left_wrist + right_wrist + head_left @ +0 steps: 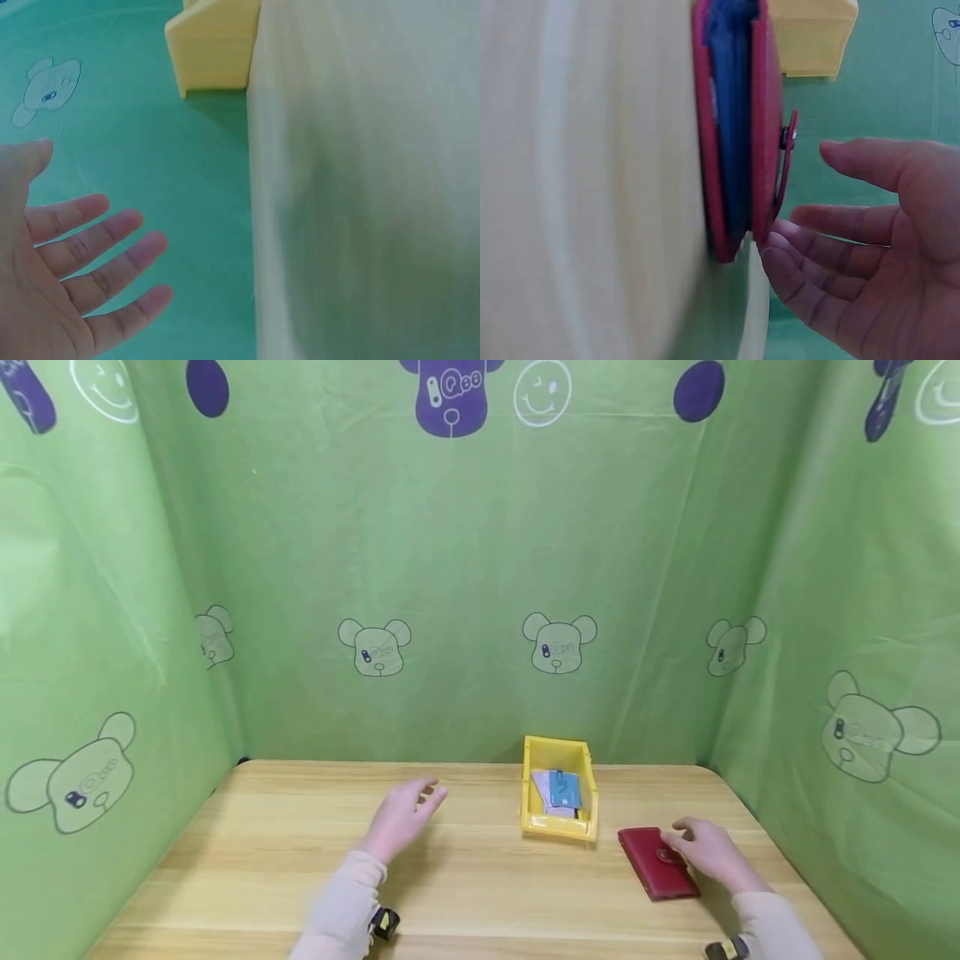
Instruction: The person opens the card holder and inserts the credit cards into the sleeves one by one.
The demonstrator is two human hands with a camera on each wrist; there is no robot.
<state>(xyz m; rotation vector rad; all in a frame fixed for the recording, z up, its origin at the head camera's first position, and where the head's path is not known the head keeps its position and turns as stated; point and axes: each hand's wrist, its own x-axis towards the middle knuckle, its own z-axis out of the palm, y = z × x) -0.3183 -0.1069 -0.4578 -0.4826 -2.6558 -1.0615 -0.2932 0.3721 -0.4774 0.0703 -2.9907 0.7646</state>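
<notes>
A red card wallet with a snap strap lies on the table at the right. My right hand is at its right side, near the strap. In the right wrist view, blue sleeves show between the wallet's covers. There, the lower fingertips are at the wallet's edge, touching or nearly so, while the thumb stays apart from the strap. Over the table at left centre hovers my left hand, fingers spread and loosely bent, holding nothing.
A yellow bin stands toward the back, right of centre, between my hands. Inside it are a blue card and some pale pink ones. Green printed curtains enclose the wooden table at the back and both sides.
</notes>
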